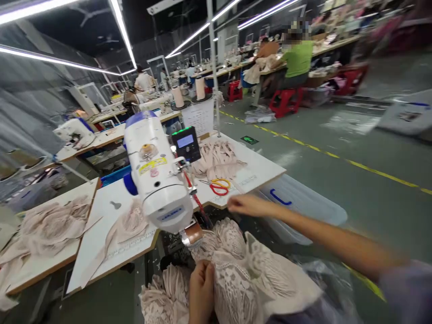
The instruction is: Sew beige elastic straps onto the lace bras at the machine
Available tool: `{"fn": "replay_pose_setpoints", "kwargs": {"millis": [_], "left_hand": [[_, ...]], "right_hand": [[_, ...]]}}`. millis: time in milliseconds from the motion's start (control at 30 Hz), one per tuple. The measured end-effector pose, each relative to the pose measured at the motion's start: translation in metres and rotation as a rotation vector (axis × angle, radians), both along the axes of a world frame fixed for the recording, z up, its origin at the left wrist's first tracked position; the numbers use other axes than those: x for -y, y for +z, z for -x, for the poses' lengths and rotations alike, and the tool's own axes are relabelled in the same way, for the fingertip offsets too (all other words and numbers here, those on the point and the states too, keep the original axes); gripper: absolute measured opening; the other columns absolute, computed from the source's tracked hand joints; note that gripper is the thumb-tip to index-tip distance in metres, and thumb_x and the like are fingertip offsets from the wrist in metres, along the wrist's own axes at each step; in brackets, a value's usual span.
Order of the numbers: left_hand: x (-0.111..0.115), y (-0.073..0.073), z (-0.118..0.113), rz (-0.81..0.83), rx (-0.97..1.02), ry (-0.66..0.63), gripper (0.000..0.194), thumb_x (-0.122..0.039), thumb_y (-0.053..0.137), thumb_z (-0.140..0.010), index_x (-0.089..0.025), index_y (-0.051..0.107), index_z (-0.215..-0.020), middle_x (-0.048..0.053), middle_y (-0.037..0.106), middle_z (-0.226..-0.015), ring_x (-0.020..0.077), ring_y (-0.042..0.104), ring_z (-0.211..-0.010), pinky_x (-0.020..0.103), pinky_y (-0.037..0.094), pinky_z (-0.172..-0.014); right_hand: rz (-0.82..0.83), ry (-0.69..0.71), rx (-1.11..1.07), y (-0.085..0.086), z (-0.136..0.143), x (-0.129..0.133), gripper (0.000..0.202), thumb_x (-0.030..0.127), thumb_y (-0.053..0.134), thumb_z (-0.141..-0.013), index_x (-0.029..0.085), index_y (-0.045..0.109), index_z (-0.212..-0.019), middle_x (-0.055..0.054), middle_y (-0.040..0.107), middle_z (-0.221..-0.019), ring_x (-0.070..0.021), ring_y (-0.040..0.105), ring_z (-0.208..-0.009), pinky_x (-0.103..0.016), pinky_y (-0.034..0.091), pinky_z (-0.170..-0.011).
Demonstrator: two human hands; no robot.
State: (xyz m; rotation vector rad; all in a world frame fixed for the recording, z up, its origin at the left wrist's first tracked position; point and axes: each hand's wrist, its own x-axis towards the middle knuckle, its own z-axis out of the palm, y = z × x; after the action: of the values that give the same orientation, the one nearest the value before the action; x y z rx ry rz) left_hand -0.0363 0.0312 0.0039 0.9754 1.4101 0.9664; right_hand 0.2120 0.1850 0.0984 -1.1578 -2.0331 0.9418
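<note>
My left hand (201, 288) is closed, with thumb and fingers pinched on a beige lace bra (232, 283) in front of the sewing machine. Lace cups and gathered fabric pile up around this hand, part of them under the machine's needle area. My right hand (240, 205) is raised off the fabric at the table's front edge, fingers curled and slightly blurred; whatever lies in them is hidden. Close beyond it on the tabletop are scissors (220, 186) with red and yellow handles. The white sewing machine head (158, 180) stands ahead of my left hand.
More beige lace pieces lie on the white table (259, 166), at its left side and on the neighbouring table (50, 270). A control box (185, 143) and thread cones (200, 89) stand behind the machine. A clear plastic bin (303, 207) sits at right. A person in green (299, 58) sits farther back.
</note>
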Motion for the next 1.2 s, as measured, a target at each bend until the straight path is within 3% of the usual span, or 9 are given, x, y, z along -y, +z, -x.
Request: {"fn": "replay_pose_setpoints", "kwargs": {"millis": [100, 233, 367, 433, 533, 733, 867, 967, 1200], "left_hand": [[0.003, -0.012, -0.014, -0.062, -0.189, -0.038, 0.051, -0.070, 0.052, -0.085, -0.019, 0.055, -0.076, -0.002, 0.049, -0.071, 0.0160, 0.047, -0.071, 0.026, 0.039, -0.070], [0.007, -0.017, -0.036, -0.147, -0.284, -0.027, 0.055, -0.072, 0.045, -0.087, -0.021, 0.043, -0.067, -0.005, 0.037, -0.062, 0.0133, 0.040, -0.061, 0.025, 0.035, -0.060], [0.005, -0.005, -0.044, -0.256, -0.298, 0.075, 0.049, -0.063, 0.049, -0.091, -0.021, 0.046, -0.067, -0.003, 0.044, -0.063, 0.0138, 0.044, -0.061, 0.025, 0.039, -0.060], [0.004, 0.000, -0.042, -0.277, -0.292, 0.114, 0.039, -0.057, 0.051, -0.092, -0.019, 0.059, -0.086, -0.001, 0.053, -0.068, 0.0149, 0.051, -0.063, 0.025, 0.043, -0.062], [0.000, 0.007, -0.032, -0.312, -0.338, 0.084, 0.039, -0.047, 0.052, -0.095, -0.017, 0.062, -0.117, 0.004, 0.065, -0.077, 0.0175, 0.062, -0.070, 0.026, 0.050, -0.067], [-0.012, 0.040, -0.021, -0.456, -0.459, -0.039, 0.029, -0.037, 0.052, -0.094, -0.019, 0.071, -0.107, 0.012, 0.073, -0.108, 0.0247, 0.068, -0.101, 0.032, 0.053, -0.087], [-0.014, 0.057, -0.026, -0.372, -0.505, -0.171, 0.027, -0.038, 0.055, -0.092, -0.019, 0.072, -0.087, 0.007, 0.071, -0.081, 0.0191, 0.064, -0.073, 0.027, 0.049, -0.068], [-0.012, 0.057, -0.026, -0.281, -0.454, -0.193, 0.038, -0.038, 0.048, -0.096, -0.017, 0.067, -0.070, 0.002, 0.061, -0.062, 0.0135, 0.053, -0.059, 0.024, 0.040, -0.058], [-0.016, 0.066, -0.029, -0.185, -0.236, -0.216, 0.031, -0.035, 0.052, -0.096, -0.015, 0.075, -0.092, 0.002, 0.070, -0.074, 0.0142, 0.062, -0.067, 0.023, 0.048, -0.062]], "right_hand": [[0.094, -0.253, 0.137, -0.006, -0.007, -0.067, 0.033, 0.036, 0.058, -0.097, 0.016, 0.059, -0.123, -0.009, 0.062, -0.123, -0.0214, 0.063, -0.104, -0.042, 0.056, -0.088], [0.179, -0.433, 0.249, -0.013, 0.011, -0.140, 0.033, 0.038, 0.060, -0.095, 0.014, 0.062, -0.117, -0.009, 0.064, -0.118, -0.0219, 0.063, -0.104, -0.044, 0.054, -0.090], [0.245, -0.443, 0.209, -0.033, 0.034, -0.168, 0.029, 0.040, 0.066, -0.091, 0.011, 0.067, -0.090, -0.011, 0.069, -0.099, -0.0234, 0.064, -0.101, -0.041, 0.052, -0.090], [0.272, -0.434, 0.120, -0.042, 0.035, -0.168, 0.026, 0.038, 0.064, -0.092, 0.012, 0.065, -0.091, -0.008, 0.068, -0.098, -0.0205, 0.064, -0.096, -0.039, 0.053, -0.086], [0.332, -0.373, -0.093, -0.046, 0.025, -0.149, 0.024, 0.036, 0.054, -0.097, 0.013, 0.060, -0.091, -0.004, 0.064, -0.086, -0.0141, 0.063, -0.079, -0.029, 0.054, -0.073], [0.526, 0.001, -0.429, -0.042, 0.036, -0.020, 0.035, 0.050, 0.063, -0.084, 0.017, 0.054, -0.086, 0.003, 0.057, -0.066, -0.0086, 0.054, -0.053, -0.020, 0.048, -0.050], [0.839, 0.286, -0.667, -0.054, 0.054, 0.059, 0.038, 0.045, 0.079, -0.072, 0.016, 0.058, -0.087, 0.001, 0.061, -0.072, -0.0080, 0.053, -0.059, -0.019, 0.040, -0.051], [0.970, 0.201, -0.779, -0.066, 0.063, 0.076, 0.036, 0.042, 0.081, -0.072, 0.016, 0.059, -0.082, 0.005, 0.052, -0.064, -0.0057, 0.040, -0.053, -0.018, 0.030, -0.046], [1.225, 0.209, -0.845, -0.073, 0.072, 0.058, 0.034, 0.044, 0.077, -0.076, 0.015, 0.061, -0.081, 0.007, 0.048, -0.055, -0.0042, 0.035, -0.043, -0.018, 0.024, -0.040]]}}
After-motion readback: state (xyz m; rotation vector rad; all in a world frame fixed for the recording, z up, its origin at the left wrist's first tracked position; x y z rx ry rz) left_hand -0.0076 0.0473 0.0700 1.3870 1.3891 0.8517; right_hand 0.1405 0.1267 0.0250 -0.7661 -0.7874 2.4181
